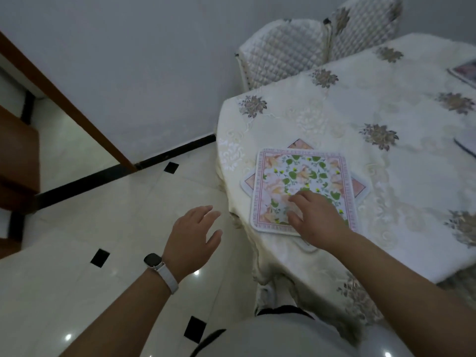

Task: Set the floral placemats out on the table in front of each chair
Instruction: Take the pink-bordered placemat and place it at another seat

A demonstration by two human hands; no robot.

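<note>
A floral placemat (304, 173) with pink flowers, green leaves and a red border lies on top of a stack near the table's left corner. A second mat (359, 186) sits under it, turned so its corners stick out. My right hand (314, 217) rests flat on the top mat's near part, fingers spread, pressing rather than gripping. My left hand (193, 238), with a watch on the wrist, hovers open over the floor, left of the table edge. Another placemat (463, 72) lies at the far right edge of the table.
The table (386, 119) wears a cream embroidered cloth that hangs over the near edge. Two quilted chairs (280, 60) stand at its far side against the wall. A dark-edged object (466, 144) shows at the right border. Tiled floor and a wooden door frame (64, 99) lie left.
</note>
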